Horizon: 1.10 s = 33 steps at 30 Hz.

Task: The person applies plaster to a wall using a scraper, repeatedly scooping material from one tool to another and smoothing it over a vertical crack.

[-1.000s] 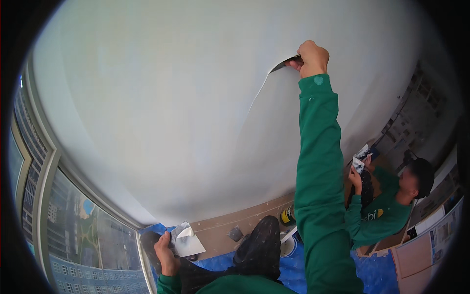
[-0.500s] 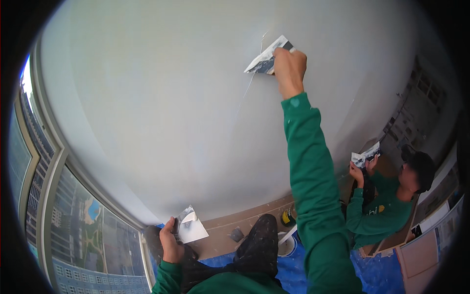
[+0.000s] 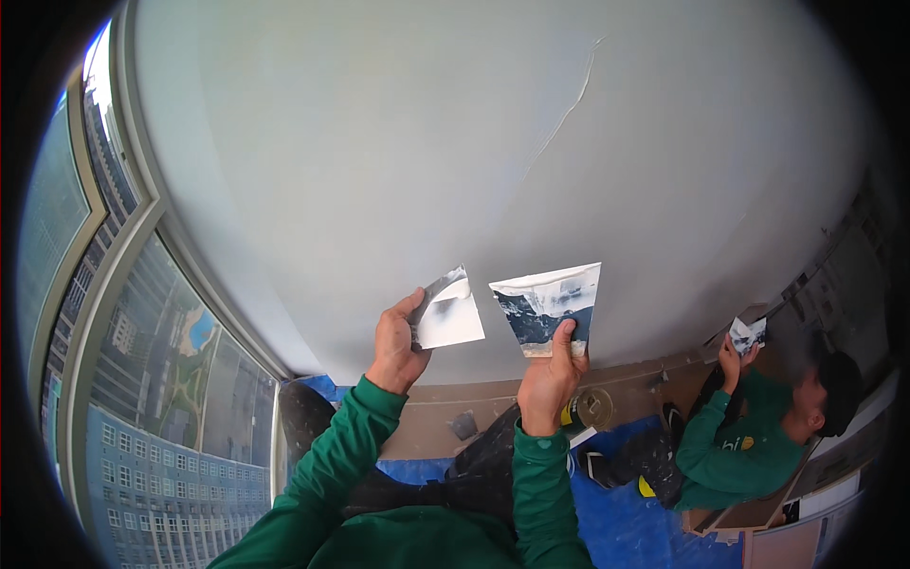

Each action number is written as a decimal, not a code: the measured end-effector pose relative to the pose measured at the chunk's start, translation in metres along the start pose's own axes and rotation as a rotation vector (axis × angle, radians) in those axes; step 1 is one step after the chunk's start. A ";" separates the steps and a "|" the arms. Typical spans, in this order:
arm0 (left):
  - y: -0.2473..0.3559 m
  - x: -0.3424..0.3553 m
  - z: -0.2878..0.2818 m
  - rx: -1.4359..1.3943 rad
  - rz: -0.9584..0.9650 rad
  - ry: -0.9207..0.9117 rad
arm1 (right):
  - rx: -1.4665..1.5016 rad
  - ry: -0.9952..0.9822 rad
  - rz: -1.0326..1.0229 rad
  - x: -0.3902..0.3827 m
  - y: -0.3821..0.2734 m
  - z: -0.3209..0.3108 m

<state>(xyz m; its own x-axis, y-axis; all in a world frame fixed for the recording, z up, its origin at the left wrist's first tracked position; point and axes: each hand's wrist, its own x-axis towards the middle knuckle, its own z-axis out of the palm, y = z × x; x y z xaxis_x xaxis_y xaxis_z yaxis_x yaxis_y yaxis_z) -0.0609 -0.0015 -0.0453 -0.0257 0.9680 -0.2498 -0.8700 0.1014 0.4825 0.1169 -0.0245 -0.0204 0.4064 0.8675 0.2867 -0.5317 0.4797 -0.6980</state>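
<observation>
Before the pale wall (image 3: 332,142), my left hand (image 3: 393,346) grips a flat, pale putty scraper (image 3: 455,324) by its left edge. A dab of white filler lies near that blade's top corner. My right hand (image 3: 548,391) is closed on a wider putty scraper (image 3: 550,308), thumb on its dark blue face; white filler smears its face and straight upper edge. The two blades are side by side with a narrow gap between them. Higher on the wall runs a thin, slanting ridge of white filler (image 3: 569,114), touched by neither hand.
A window (image 3: 180,379) borders the left side. Below the wall are a brown ledge (image 3: 422,431), a grey scrap (image 3: 464,425), a yellow-and-black can (image 3: 592,408) and blue sheeting (image 3: 616,512). A co-worker (image 3: 749,455) sits at right, holding a scraper (image 3: 748,334).
My right hand has come down from the wall with its scraper. My left hand has risen with the other, bringing the blades close together. The view has shifted.
</observation>
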 end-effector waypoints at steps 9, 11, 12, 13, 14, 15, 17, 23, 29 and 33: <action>-0.035 0.002 0.021 0.249 0.265 0.140 | -0.147 -0.123 0.313 -0.012 0.001 0.004; -0.030 0.003 0.018 0.369 0.367 0.126 | -0.422 -0.270 0.403 -0.011 0.007 -0.005; -0.029 0.003 0.022 0.344 0.405 0.135 | -0.603 -0.283 0.300 -0.016 0.014 -0.013; -0.027 0.005 0.023 0.336 0.404 0.156 | -0.752 -0.351 0.116 -0.018 0.023 -0.027; -0.024 0.006 0.022 0.328 0.402 0.178 | -0.897 -0.417 -0.070 -0.020 0.032 -0.041; -0.020 0.008 0.018 0.319 0.395 0.198 | -1.044 -0.479 -0.259 -0.022 0.036 -0.050; -0.011 0.015 -0.004 0.305 0.336 0.200 | -1.095 -0.481 -0.235 -0.029 0.039 -0.058; 0.010 0.001 -0.045 0.070 0.166 0.037 | -0.293 0.006 0.486 0.014 0.067 -0.122; -0.017 -0.006 -0.054 -0.066 -0.120 0.042 | 0.271 0.108 0.920 0.019 0.059 -0.099; -0.069 -0.001 -0.057 -0.027 -0.186 0.024 | 0.359 0.211 1.047 -0.004 0.079 -0.068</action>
<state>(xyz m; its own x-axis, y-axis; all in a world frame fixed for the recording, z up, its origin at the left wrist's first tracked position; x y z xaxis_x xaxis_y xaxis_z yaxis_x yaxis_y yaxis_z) -0.0288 -0.0224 -0.1261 0.1255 0.9274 -0.3524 -0.8737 0.2716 0.4035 0.1239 0.0007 -0.1214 -0.2660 0.8417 -0.4700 -0.8536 -0.4322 -0.2910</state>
